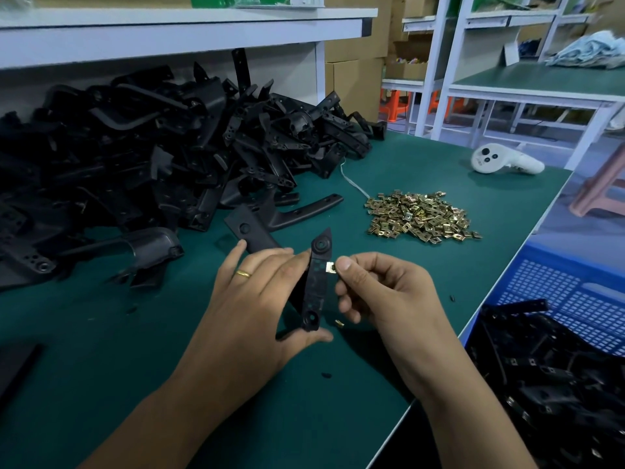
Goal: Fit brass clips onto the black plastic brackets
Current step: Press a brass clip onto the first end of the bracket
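I see my left hand (pixel 260 292) curled round a black plastic bracket (pixel 316 282), holding it nearly upright above the green table (pixel 422 157), thumb under its lower end and fingers behind its upper part; a gold ring (pixel 243 273) sits on one finger; my right hand (pixel 378 289) pinches a brass clip (pixel 330 267) between thumb and forefinger, its other fingers curled in, and the clip touches the bracket's right edge near the upper end; I cannot tell how far it is seated. A heap of brass clips (pixel 421 216) lies on the table well beyond my right hand; a large pile of black brackets (pixel 162 157) fills the table's left and far side; one loose clip (pixel 339 323) lies on the table just below my right hand; a white controller (pixel 504 159) rests near the far right edge; a blue crate (pixel 571 292) beside the table holds more black parts (pixel 548 384).
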Motion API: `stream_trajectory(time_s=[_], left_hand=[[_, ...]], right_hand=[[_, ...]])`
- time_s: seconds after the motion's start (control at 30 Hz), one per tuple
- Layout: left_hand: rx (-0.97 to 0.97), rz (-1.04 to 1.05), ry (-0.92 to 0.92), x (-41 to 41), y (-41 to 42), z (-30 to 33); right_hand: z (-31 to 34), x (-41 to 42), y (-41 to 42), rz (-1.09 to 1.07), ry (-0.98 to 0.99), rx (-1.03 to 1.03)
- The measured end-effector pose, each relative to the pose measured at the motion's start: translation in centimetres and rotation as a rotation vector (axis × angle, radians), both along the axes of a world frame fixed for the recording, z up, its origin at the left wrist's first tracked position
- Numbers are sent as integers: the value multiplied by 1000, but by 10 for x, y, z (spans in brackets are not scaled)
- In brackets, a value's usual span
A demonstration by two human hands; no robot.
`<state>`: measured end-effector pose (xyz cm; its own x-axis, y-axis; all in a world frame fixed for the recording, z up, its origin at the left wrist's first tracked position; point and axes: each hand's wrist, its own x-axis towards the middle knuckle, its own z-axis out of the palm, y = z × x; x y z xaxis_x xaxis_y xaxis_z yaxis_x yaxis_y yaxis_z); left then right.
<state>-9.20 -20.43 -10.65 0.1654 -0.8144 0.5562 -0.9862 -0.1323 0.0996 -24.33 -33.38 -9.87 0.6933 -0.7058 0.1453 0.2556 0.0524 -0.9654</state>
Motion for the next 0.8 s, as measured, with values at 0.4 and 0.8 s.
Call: stream_trajectory(time_s=[0.4,0.8], left_hand=[[128,95,-139,-17,-2,10],[94,146,374,-14,0,7]], right_hand=[[2,6,8,-130,98,-189],[-5,-3,-69,-542,924,-826]])
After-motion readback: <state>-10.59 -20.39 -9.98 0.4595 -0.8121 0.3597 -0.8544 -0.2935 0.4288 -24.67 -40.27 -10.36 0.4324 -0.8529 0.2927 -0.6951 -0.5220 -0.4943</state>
